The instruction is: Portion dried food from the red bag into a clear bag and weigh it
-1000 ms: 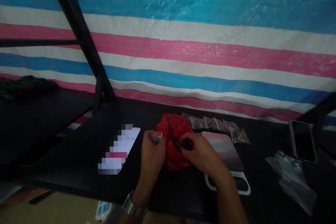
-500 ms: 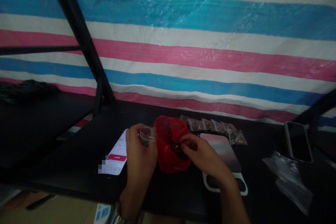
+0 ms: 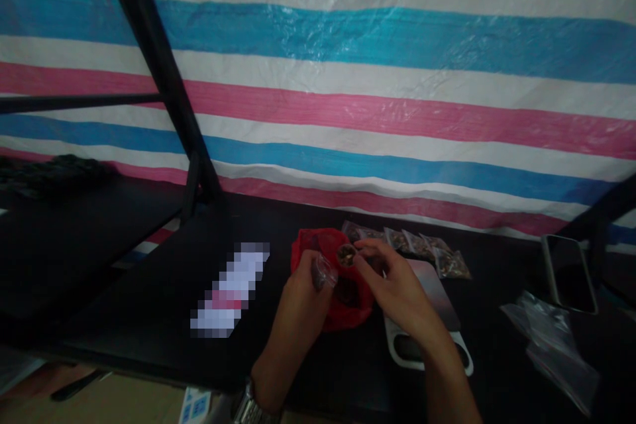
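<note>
A small clear plastic bag (image 3: 325, 271) is gripped in my left hand (image 3: 304, 301), its mouth facing up and to the right. My right hand (image 3: 397, 288) pinches a small round scoop or cup (image 3: 346, 255) filled with brown bits, a short way from that bag. Below both hands stands an open red bag (image 3: 348, 320), its inside dark and partly hidden by my fingers. Beside my right forearm lies a kitchen scale (image 3: 434, 288) with a silvery plate and white body, partly covered by the arm.
Several filled clear packets (image 3: 420, 245) lie in a row behind the scale. To the right are flat clear bags (image 3: 551, 344) and a dark-screened phone (image 3: 570, 273). A lit phone (image 3: 231, 291) rests at left on the black table (image 3: 163, 318). A striped sheet (image 3: 372, 106) hangs behind.
My right hand has lifted the scoop of brown bits out of the red bag. My left hand has moved right with the clear plastic bag, over the red bag's left side.
</note>
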`<state>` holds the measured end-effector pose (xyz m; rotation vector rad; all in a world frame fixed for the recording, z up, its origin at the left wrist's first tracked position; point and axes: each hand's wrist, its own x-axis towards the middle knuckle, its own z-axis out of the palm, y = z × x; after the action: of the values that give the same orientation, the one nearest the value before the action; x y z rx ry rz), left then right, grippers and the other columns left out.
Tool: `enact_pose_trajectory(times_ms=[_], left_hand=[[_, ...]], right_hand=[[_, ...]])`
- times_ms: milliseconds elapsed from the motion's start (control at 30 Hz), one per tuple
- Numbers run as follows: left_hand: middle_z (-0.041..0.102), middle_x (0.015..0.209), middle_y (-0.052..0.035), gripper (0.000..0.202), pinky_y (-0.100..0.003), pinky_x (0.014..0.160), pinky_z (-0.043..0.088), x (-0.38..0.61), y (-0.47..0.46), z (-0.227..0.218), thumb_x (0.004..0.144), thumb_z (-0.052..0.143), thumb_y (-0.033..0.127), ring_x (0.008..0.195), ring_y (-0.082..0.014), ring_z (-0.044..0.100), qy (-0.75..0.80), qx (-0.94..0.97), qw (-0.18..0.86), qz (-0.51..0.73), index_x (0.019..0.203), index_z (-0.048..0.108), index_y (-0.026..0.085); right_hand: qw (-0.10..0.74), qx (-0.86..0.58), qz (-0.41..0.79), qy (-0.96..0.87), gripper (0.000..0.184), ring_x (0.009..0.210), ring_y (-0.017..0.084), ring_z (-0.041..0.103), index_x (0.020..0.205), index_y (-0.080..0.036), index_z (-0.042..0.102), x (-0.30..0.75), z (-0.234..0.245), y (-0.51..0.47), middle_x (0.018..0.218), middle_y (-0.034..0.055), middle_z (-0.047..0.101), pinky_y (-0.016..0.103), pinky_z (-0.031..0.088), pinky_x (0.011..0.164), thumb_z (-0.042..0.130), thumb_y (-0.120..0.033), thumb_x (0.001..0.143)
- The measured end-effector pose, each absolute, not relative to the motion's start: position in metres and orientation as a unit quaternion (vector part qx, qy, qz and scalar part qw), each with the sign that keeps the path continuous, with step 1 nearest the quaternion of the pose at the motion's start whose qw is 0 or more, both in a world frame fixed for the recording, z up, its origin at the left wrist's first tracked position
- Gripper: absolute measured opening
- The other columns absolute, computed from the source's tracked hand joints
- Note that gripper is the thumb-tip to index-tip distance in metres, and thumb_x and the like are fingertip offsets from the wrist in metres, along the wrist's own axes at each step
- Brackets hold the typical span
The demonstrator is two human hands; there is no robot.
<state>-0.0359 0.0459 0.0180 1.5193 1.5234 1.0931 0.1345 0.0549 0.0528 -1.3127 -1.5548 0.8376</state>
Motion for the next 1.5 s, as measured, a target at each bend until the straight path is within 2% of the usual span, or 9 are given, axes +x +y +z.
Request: enact_pose_trajectory(times_ms=[167,367,533,800,1000,1067,1133,1267,1500], left_hand=[[0.073,0.118,-0.0124,0.031,-0.042,0.092,0.053,-0.03,0.042,0.016,0.091,0.063,0.027,0.108,-0.0304,0.074,0.574,0.62,0.32,0.43,0.12,0.056,0.023],[0.065,0.133,-0.0168,0.044,-0.048,0.106,0.052,-0.029,0.039,0.017,0.094,0.059,0.028,0.122,-0.0291,0.069,0.513,0.635,0.344,0.464,0.135,0.046,0.019],[0.064,0.139,-0.0162,0.044,-0.049,0.11,0.05,-0.033,0.039,0.014,0.1,0.054,0.039,0.125,-0.028,0.067,0.508,0.629,0.362,0.464,0.14,0.045,0.021],[0.067,0.138,-0.0177,0.049,-0.054,0.111,0.048,-0.039,0.04,0.018,0.095,0.06,0.039,0.126,-0.0329,0.066,0.545,0.607,0.351,0.459,0.138,0.052,0.019],[0.073,0.128,-0.0092,0.036,-0.039,0.101,0.056,-0.039,0.029,0.042,0.096,0.064,0.04,0.117,-0.0254,0.071,0.502,0.57,0.322,0.565,0.128,0.058,0.025],[0.073,0.125,-0.0069,0.034,-0.035,0.098,0.057,-0.04,0.026,0.048,0.098,0.064,0.04,0.115,-0.0227,0.072,0.489,0.546,0.306,0.608,0.128,0.058,0.025],[0.074,0.121,-0.0049,0.033,-0.033,0.097,0.057,-0.042,0.025,0.051,0.099,0.063,0.042,0.112,-0.0208,0.073,0.481,0.526,0.302,0.633,0.127,0.058,0.026],[0.074,0.121,-0.0044,0.031,-0.033,0.099,0.055,-0.045,0.032,0.044,0.101,0.059,0.044,0.112,-0.0203,0.072,0.486,0.552,0.36,0.574,0.127,0.058,0.027],[0.075,0.121,-0.0071,0.031,-0.039,0.1,0.051,-0.047,0.044,0.021,0.099,0.055,0.043,0.113,-0.0261,0.072,0.525,0.605,0.404,0.442,0.125,0.059,0.026]], right_hand=[[0.403,-0.519,0.296,-0.693,0.027,0.113,0.023,0.069,0.116,-0.026,0.073,0.121,0.06,0.048,0.119,0.0036,0.076,0.039,0.049,0.104,0.069,-0.022,0.089],[0.407,-0.501,0.201,-0.736,0.036,0.12,0.026,0.065,0.117,-0.028,0.072,0.118,0.067,0.046,0.125,0.0037,0.074,0.044,0.047,0.109,0.072,-0.01,0.085],[0.44,-0.488,0.177,-0.733,0.036,0.115,0.025,0.067,0.116,-0.028,0.072,0.12,0.072,0.046,0.12,0.0026,0.075,0.044,0.049,0.106,0.074,-0.01,0.085],[0.472,-0.467,0.176,-0.726,0.032,0.108,0.023,0.067,0.115,-0.029,0.074,0.12,0.075,0.041,0.116,0.0014,0.075,0.04,0.051,0.099,0.075,-0.014,0.087],[0.566,-0.479,0.136,-0.657,0.023,0.086,0.019,0.063,0.114,-0.028,0.072,0.118,0.08,0.04,0.108,0.0015,0.072,0.031,0.051,0.078,0.073,-0.023,0.092],[0.533,-0.497,0.162,-0.665,0.022,0.09,0.02,0.064,0.114,-0.027,0.072,0.119,0.074,0.043,0.109,0.0019,0.073,0.032,0.05,0.083,0.072,-0.022,0.092],[0.447,-0.519,0.202,-0.7,0.017,0.099,0.022,0.066,0.107,-0.027,0.074,0.12,0.065,0.046,0.109,0.0023,0.075,0.036,0.049,0.091,0.071,-0.02,0.093],[0.271,-0.58,0.217,-0.737,0.013,0.105,0.026,0.067,0.098,-0.024,0.076,0.117,0.048,0.053,0.109,0.0049,0.076,0.039,0.048,0.093,0.072,-0.014,0.09],[0.213,-0.646,0.132,-0.721,0.02,0.111,0.029,0.065,0.108,-0.023,0.075,0.117,0.039,0.061,0.118,0.0057,0.076,0.041,0.045,0.098,0.069,-0.013,0.092]])
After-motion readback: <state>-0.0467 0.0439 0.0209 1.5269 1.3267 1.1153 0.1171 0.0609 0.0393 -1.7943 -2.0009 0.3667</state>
